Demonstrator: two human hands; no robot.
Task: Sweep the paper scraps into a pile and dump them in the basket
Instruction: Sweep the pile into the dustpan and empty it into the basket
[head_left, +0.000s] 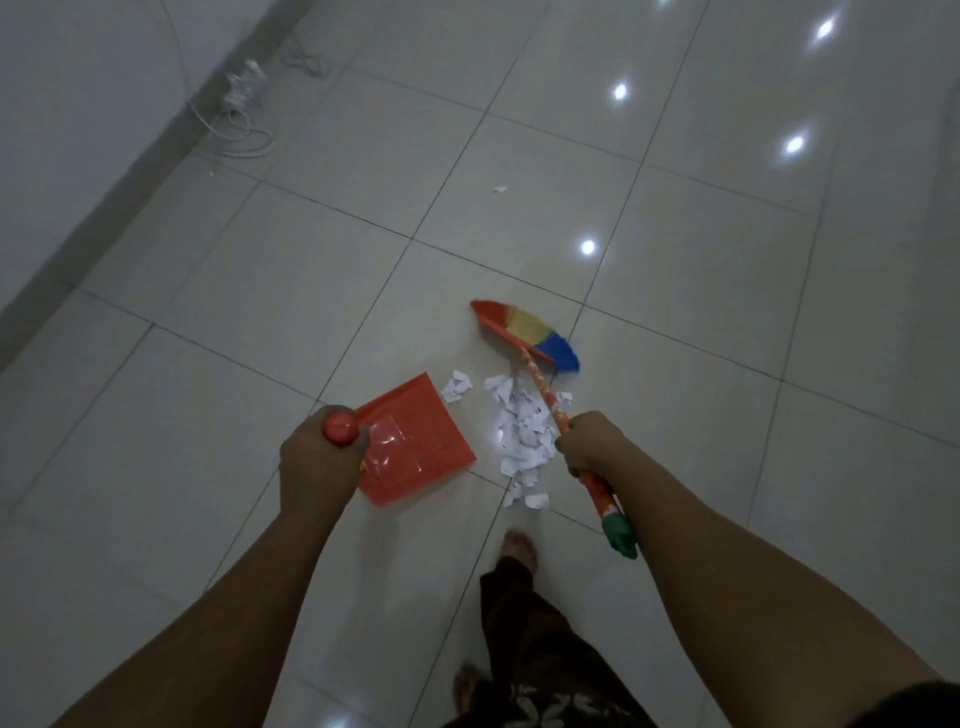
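A pile of white paper scraps (522, 431) lies on the glossy tiled floor, just right of an orange dustpan (415, 441). My left hand (317, 457) is closed on the dustpan's round-ended handle, and the pan's open edge faces the pile. My right hand (589, 441) grips the orange patterned handle of a broom (524, 330) whose red, yellow and blue bristles rest on the floor just beyond the pile. One stray scrap (500, 189) lies farther off on the tiles. No basket is in view.
White cables and a power strip (241, 98) lie tangled along the grey skirting of the wall at the upper left. My bare foot (519, 545) and dark trouser leg stand just behind the pile. Ceiling lights reflect off the tiles at the right.
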